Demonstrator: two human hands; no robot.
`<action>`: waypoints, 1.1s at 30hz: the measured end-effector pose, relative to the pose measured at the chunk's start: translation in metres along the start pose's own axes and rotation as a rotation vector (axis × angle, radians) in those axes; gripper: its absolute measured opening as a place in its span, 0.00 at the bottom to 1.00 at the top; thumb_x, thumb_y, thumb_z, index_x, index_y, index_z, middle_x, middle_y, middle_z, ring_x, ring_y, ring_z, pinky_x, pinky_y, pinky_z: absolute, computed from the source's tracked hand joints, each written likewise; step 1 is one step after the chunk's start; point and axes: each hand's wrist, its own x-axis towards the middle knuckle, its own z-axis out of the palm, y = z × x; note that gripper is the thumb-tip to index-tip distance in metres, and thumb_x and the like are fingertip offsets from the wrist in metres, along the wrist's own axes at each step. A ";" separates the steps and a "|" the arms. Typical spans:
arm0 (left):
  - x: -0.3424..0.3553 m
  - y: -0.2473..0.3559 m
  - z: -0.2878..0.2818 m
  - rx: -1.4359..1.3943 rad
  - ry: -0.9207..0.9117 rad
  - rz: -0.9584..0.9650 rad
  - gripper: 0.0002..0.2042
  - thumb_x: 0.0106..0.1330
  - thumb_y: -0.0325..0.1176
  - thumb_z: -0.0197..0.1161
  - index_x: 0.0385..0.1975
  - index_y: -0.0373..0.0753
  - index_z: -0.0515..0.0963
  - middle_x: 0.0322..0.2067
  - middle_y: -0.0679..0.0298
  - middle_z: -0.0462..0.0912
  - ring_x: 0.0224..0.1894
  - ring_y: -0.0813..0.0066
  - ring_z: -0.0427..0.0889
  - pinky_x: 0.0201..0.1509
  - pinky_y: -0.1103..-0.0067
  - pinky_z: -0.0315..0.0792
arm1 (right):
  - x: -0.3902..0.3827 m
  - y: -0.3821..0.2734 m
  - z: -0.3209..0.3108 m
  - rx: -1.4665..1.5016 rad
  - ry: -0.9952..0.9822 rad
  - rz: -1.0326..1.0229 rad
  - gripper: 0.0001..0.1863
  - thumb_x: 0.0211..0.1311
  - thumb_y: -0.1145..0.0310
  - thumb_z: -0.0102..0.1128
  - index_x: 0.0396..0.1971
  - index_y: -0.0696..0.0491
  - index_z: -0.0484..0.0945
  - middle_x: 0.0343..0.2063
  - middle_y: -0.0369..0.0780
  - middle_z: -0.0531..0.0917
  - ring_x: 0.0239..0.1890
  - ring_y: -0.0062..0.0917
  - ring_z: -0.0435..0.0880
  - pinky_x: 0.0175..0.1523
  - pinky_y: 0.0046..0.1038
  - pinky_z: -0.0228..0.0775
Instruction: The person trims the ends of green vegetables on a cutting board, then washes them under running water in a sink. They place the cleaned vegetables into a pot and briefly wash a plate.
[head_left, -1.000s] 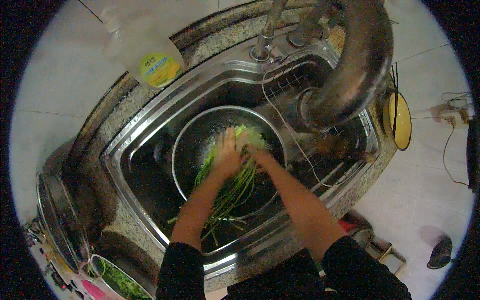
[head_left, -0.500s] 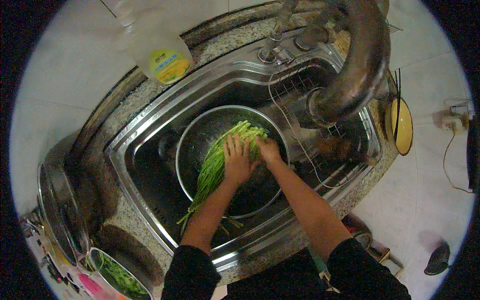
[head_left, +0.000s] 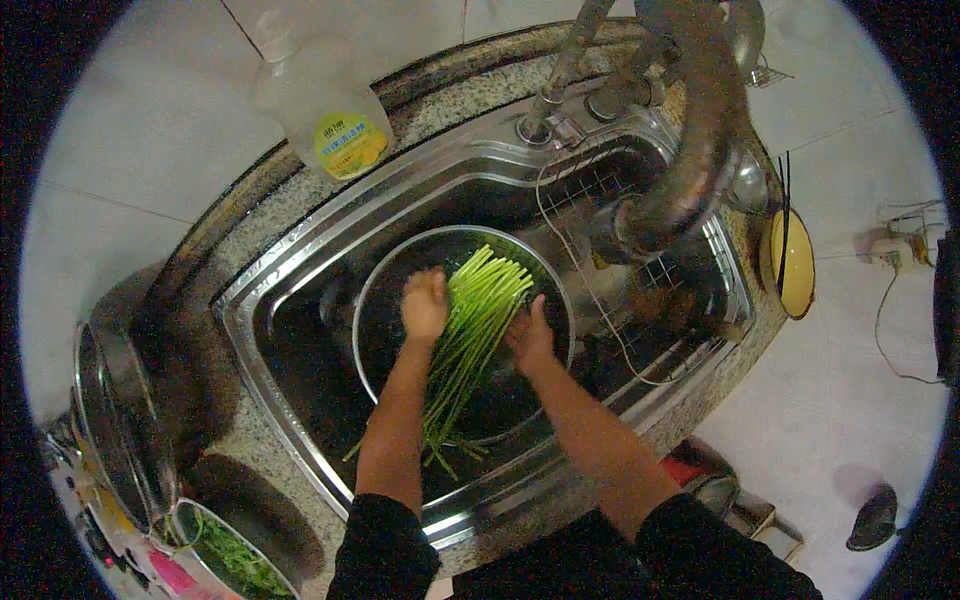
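A bundle of long green stems (head_left: 472, 335) lies in a wide steel bowl (head_left: 361, 370) inside the sink (head_left: 290, 420), its cut ends at the back and its thin ends over the bowl's front rim. My left hand (head_left: 425, 305) is at the bundle's left edge, fingers bent together; what they hold, if anything, is hidden. My right hand (head_left: 530, 335) is against the right side, thumb raised and apart, fingertips partly hidden by the stems.
A wire rack (head_left: 585, 195) fills the sink's right part below taps (head_left: 540, 120) and a thick pipe (head_left: 700, 140). A clear bottle (head_left: 320, 110) stands behind. A yellow dish (head_left: 795, 265) is at right, pots (head_left: 120, 420) and a container of greens (head_left: 235, 555) at left.
My left hand has moved off the top of the stems to their left edge, its fingers now bent. My right hand has moved down along the right side. The bundle lies straighter.
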 end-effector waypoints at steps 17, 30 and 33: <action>0.005 0.016 -0.009 0.586 -0.173 0.033 0.12 0.57 0.41 0.47 0.30 0.37 0.66 0.32 0.56 0.72 0.29 0.61 0.76 0.25 0.67 0.70 | -0.003 -0.013 0.036 -0.314 0.184 -0.279 0.39 0.38 0.47 0.61 0.47 0.58 0.61 0.44 0.41 0.67 0.42 0.29 0.67 0.45 0.36 0.57; -0.010 0.019 0.004 0.384 -0.091 0.382 0.19 0.56 0.41 0.49 0.47 0.40 0.64 0.41 0.53 0.65 0.44 0.59 0.66 0.43 0.62 0.61 | 0.015 -0.017 -0.013 -1.345 0.274 -0.448 0.39 0.39 0.39 0.54 0.36 0.65 0.68 0.28 0.50 0.74 0.35 0.38 0.73 0.36 0.35 0.66; 0.019 0.020 0.004 0.139 0.253 0.322 0.12 0.56 0.39 0.48 0.34 0.38 0.70 0.30 0.53 0.68 0.31 0.55 0.69 0.34 0.66 0.64 | 0.013 -0.016 -0.006 -1.189 0.319 -0.251 0.40 0.41 0.35 0.47 0.35 0.62 0.69 0.30 0.49 0.73 0.37 0.37 0.72 0.40 0.38 0.63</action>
